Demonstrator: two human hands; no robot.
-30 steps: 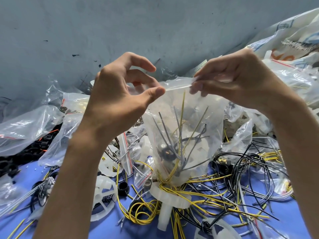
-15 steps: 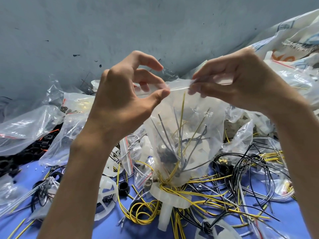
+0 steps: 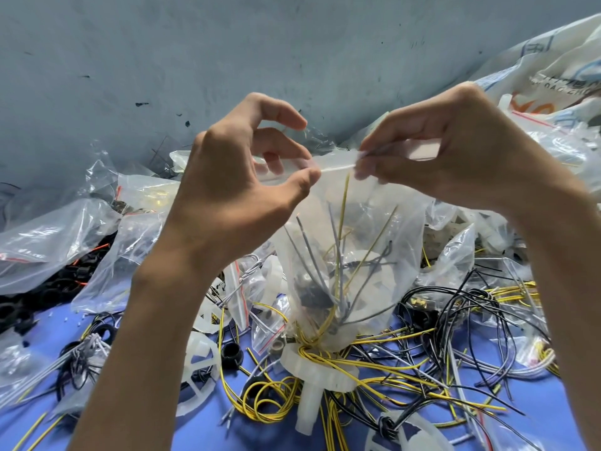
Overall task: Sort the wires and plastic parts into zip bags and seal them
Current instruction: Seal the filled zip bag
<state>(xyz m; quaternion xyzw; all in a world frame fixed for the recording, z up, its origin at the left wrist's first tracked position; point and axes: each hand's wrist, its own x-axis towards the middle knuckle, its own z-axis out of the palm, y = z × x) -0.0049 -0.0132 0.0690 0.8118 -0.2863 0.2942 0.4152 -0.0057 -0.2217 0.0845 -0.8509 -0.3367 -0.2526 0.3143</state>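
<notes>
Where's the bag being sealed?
Head view, centre: the zip bag hangs above the wire pile, its top strip pinched between left hand and right hand.

Soft, cool daylight all over here, bright and even, with only faint shadows under the loose wires [image 3: 406,366] on the blue surface [image 3: 208,434]. White glare streaks the crumpled plastic bags [image 3: 48,236] at the left, and the held zip bag [image 3: 351,255] looks milky with sheen. The right hand [image 3: 455,157] smears slightly at its fingertips [image 3: 370,147], and the wide lens stretches everything toward the bottom corners
</notes>
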